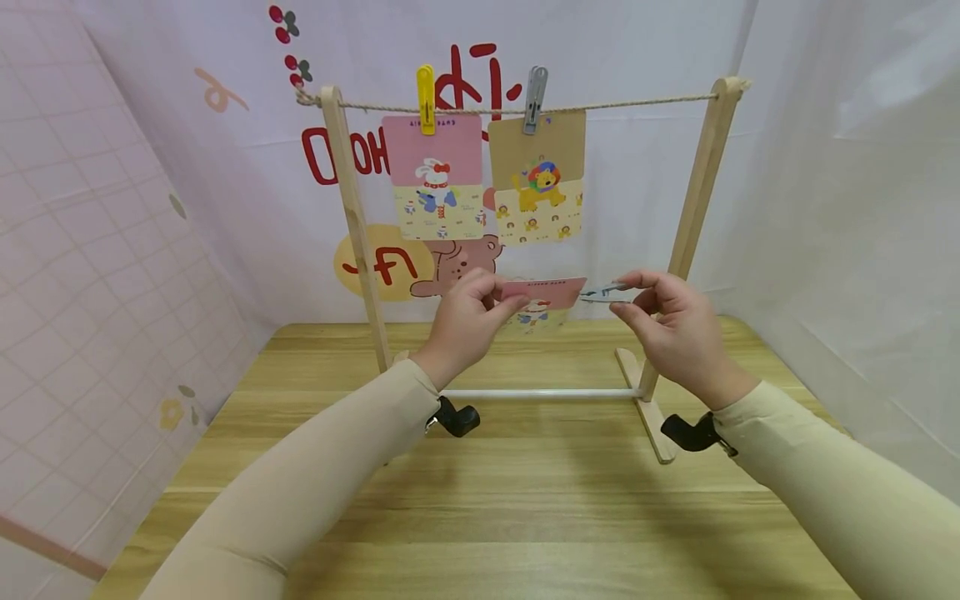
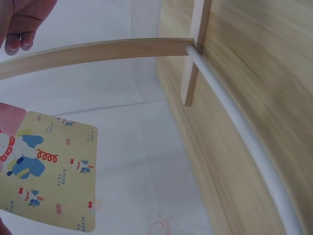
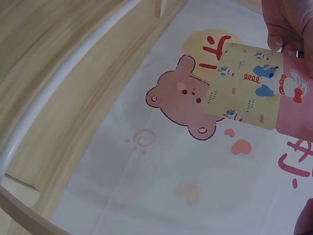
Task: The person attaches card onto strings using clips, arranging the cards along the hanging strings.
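Note:
My left hand (image 1: pixel 501 300) pinches the left end of a pink and yellow cartoon card (image 1: pixel 546 294), held flat at mid-height in front of the wooden rack. My right hand (image 1: pixel 624 297) pinches a grey clothespin (image 1: pixel 604 292) whose tip meets the card's right edge. Whether it bites the card I cannot tell. The card's yellow part with a blue figure shows in the left wrist view (image 2: pixel 51 171) and in the right wrist view (image 3: pixel 247 85), where fingers (image 3: pixel 288 24) hold its top.
The wooden rack (image 1: pixel 347 208) stands on a wooden table (image 1: pixel 525 500) with a string (image 1: pixel 637 103) across its top. On the string hang a pink card (image 1: pixel 435 175) under a yellow clip (image 1: pixel 426 98) and a tan lion card (image 1: pixel 537 179) under a grey clip (image 1: pixel 534 98). A white rod (image 1: pixel 540 393) joins the rack's feet.

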### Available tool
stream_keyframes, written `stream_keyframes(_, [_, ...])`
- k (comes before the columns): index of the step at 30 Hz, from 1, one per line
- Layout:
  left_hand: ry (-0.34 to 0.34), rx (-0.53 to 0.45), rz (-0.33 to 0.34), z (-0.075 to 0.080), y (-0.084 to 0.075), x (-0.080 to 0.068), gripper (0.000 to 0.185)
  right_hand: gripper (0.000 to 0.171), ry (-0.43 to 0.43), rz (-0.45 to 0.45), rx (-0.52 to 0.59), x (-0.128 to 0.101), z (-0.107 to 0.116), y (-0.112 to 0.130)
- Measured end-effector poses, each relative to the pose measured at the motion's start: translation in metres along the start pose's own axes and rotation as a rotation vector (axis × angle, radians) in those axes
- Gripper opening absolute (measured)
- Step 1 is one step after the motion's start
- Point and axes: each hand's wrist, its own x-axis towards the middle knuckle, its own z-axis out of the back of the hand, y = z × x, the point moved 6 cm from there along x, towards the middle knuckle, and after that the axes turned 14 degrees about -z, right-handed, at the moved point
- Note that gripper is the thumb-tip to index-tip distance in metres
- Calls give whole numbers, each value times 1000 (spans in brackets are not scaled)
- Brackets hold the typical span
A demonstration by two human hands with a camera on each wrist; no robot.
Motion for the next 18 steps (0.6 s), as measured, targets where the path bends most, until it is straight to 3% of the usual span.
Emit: stream_keyframes(18, [-37,-3,-51,0,-25,28,19,24,-58,22,-1,12,20,20])
